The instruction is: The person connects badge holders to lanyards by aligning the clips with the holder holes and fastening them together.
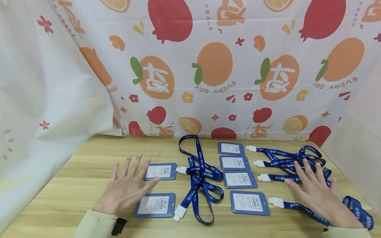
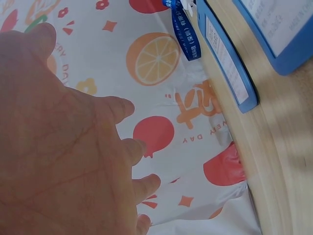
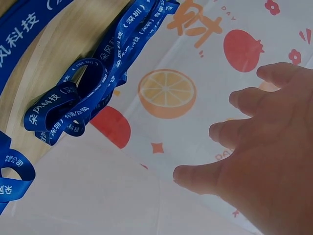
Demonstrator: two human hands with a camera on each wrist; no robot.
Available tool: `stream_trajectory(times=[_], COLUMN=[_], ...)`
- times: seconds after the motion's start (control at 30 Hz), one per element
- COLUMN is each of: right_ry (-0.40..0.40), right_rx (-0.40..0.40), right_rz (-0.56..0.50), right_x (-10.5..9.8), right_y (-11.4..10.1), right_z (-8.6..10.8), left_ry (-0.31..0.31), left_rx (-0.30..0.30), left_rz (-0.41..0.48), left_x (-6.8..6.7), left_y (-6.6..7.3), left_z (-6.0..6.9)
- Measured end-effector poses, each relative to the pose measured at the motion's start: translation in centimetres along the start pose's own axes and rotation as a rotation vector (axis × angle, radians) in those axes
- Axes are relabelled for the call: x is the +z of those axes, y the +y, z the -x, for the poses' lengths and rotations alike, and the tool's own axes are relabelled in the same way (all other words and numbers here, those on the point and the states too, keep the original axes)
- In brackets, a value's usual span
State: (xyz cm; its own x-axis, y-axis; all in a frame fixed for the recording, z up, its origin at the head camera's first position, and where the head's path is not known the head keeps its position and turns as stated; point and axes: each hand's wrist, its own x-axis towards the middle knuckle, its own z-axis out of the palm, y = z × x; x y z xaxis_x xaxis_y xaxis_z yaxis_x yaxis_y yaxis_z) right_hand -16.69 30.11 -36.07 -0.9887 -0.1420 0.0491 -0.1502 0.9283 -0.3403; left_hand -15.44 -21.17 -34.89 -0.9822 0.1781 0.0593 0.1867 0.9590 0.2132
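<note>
With fingers spread, my left hand (image 1: 125, 188) hovers beside two blue ID card holders, an upper one (image 1: 161, 172) and a lower one (image 1: 155, 205), and holds nothing. Two blue lanyards (image 1: 202, 167) with white clips lie just right of those holders, loops overlapping. My right hand (image 1: 318, 196), also spread and holding nothing, is over several blue lanyards (image 1: 281, 162) with white clips, partly covering them. A column of several more card holders (image 1: 250, 203) lies left of these lanyards. Both wrist views show the hands, left (image 2: 68, 142) and right (image 3: 264, 132), apart from the items.
The wood-grain table (image 1: 85, 174) meets a white fruit-print cloth (image 1: 210, 109) at the back. A white curtain (image 1: 47, 99) hangs at the left, and a pale wall (image 1: 370, 126) bounds the right. A lanyard loop (image 1: 358, 211) curls near the right table edge.
</note>
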Motion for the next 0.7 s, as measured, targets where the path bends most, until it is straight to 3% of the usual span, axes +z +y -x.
stream_trajectory(times=[0.27, 0.7], right_ry=[-0.014, -0.013], right_rx=[0.001, 0.005], right_rz=[-0.001, -0.001], right_x=[0.47, 0.19], right_y=[-0.61, -0.14], right_z=[-0.12, -0.22], left_ry=[-0.004, -0.019], left_rx=[-0.010, -0.003], left_rz=[-0.003, 0.011], left_x=[-0.20, -0.26], left_y=[-0.12, 0.24], left_z=[0.38, -0.15])
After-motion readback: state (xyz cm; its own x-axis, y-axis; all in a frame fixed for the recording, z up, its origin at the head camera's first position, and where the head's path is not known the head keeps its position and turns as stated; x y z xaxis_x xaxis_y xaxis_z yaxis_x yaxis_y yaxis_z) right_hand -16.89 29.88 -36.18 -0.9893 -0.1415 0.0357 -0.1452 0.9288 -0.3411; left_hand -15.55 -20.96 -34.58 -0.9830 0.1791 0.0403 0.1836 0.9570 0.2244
